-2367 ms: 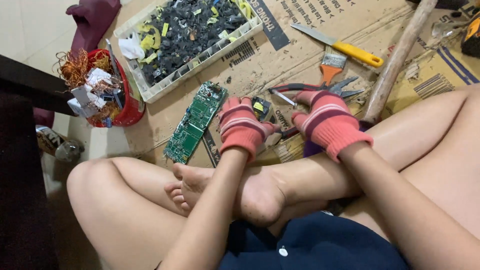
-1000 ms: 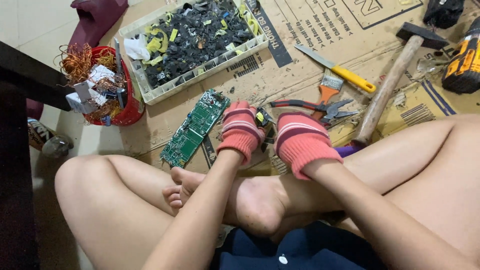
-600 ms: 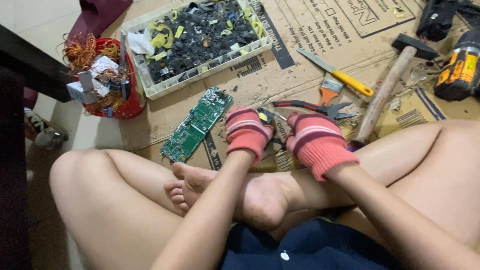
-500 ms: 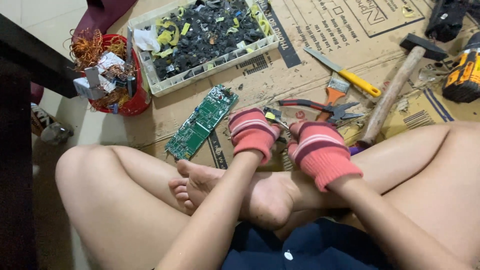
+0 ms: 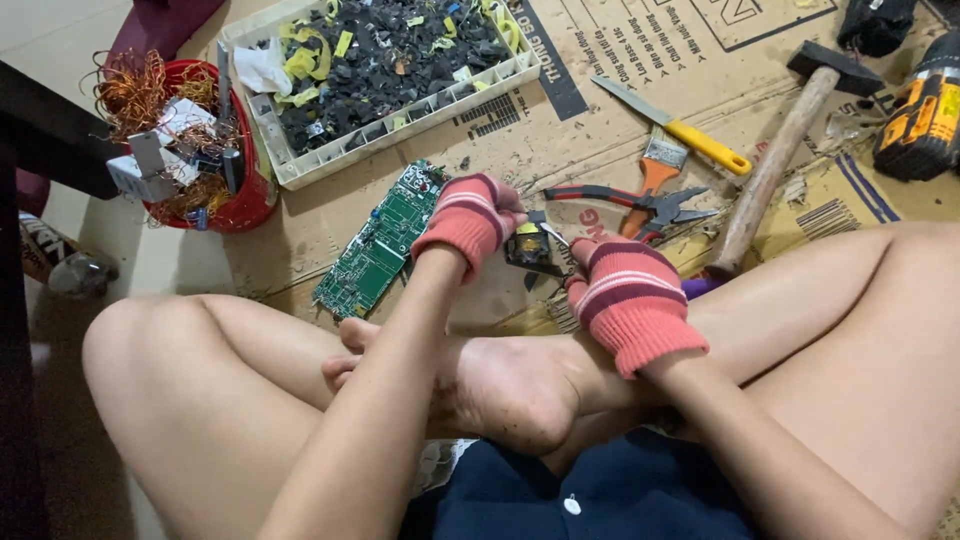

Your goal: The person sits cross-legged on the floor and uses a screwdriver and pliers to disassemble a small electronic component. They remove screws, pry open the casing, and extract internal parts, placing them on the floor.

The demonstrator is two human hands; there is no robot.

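Head view: both hands wear pink striped knit gloves. The left hand (image 5: 470,215) and right hand (image 5: 625,300) pinch a small black-and-yellow electronic component (image 5: 528,248) between them, above the flattened brown cardboard (image 5: 600,120) on the floor. A green circuit board (image 5: 380,240) lies just left; red-handled pliers (image 5: 630,200) and a wooden-handled hammer (image 5: 770,170) lie right.

Single head-worn view, looking steeply down and close over crossed legs onto the flattened brown cardboard sheet (image 5: 620,70) covering the floor ahead.
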